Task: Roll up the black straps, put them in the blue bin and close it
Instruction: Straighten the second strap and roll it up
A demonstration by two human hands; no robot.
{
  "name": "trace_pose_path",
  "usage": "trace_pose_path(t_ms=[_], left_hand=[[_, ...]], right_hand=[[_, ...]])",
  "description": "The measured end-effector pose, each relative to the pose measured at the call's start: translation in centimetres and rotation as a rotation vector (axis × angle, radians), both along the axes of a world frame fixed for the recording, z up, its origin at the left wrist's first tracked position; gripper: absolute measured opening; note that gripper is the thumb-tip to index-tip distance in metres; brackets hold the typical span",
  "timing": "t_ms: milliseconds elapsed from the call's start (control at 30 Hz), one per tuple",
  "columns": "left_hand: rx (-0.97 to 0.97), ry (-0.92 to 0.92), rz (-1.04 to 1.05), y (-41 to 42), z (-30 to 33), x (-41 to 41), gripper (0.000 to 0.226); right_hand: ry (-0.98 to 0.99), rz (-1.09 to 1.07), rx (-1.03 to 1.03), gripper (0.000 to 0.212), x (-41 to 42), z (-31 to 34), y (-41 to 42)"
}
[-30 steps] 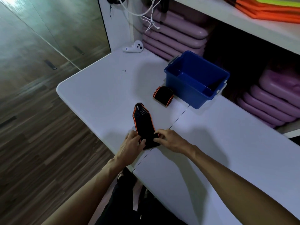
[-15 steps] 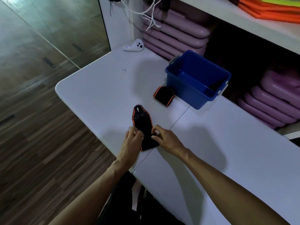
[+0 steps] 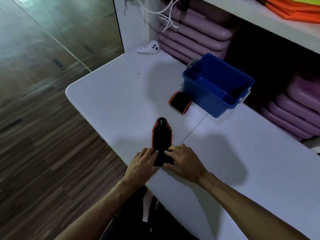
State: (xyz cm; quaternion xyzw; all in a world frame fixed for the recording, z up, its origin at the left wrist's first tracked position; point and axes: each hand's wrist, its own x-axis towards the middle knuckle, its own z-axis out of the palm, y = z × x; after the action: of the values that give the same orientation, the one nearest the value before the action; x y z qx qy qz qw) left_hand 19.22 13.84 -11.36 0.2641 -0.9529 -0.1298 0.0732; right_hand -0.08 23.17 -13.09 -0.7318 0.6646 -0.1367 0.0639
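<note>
Both hands on the strap (image 3: 161,141) rn, near edge of the surface (image 3: 110,101). Left hand (image 3: 142,163) and right hand (image 3: 184,161) each have fingers curled onto the near end, pinching/pressing the roll they've started. So grip is holding the strap on both sides, not wide open.

What could go wrong imo:
- roll sits right at the surface edge, a slip and it drops to the floor
- uneven pressure btwn hands = roll goes cone-shaped or springs loose
- the flat tapered tail points away from the person, could skew as it's wound in

Other strap (image 3: 180,102) is already rolled, lying just beside the blue bin (image 3: 207,99), not in it. Bin is open, no lid visible afaict.

Writing: none readable. White controller (image 3: 149,48) at the far corner has a tiny mark, too small to read.
</note>
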Motion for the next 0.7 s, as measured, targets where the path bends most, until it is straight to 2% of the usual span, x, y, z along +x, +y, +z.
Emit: trace_pose_path(t_ms=[67,200,367,500,567,700], left_hand=[[-0.001,-0.023,-0.018,-0.2,-0.1,0.0,0.053],[0.042,-0.028,-0.064,-1.1,-0.2,-0.1,0.052],[0.309,0.022,0.029,-3.0,0.3,-0.9,0.045],[0.457,0.072,0.182,-3.8,0.7,-2.3,0.034],[0.456,0.083,0.259,-4.0,0.7,-3.1,0.033],[0.314,0.072,0.353,-3.8,0.5,-3.8,0.035]], right_hand=[[0.056,0.016,0.013,0.059,-0.1,-0.2,0.6],[0.021,-0.033,0.004,0.049,0.3,-0.2,0.3],[-0.252,-0.142,0.081,0.040,-0.5,0.4,-1.0],[-0.488,-0.289,0.138,0.034,-0.9,0.6,-2.7],[-0.541,-0.352,0.162,0.035,-1.0,0.3,-3.4],[-0.558,-0.416,0.175,0.038,-0.9,0.1,-4.7]])
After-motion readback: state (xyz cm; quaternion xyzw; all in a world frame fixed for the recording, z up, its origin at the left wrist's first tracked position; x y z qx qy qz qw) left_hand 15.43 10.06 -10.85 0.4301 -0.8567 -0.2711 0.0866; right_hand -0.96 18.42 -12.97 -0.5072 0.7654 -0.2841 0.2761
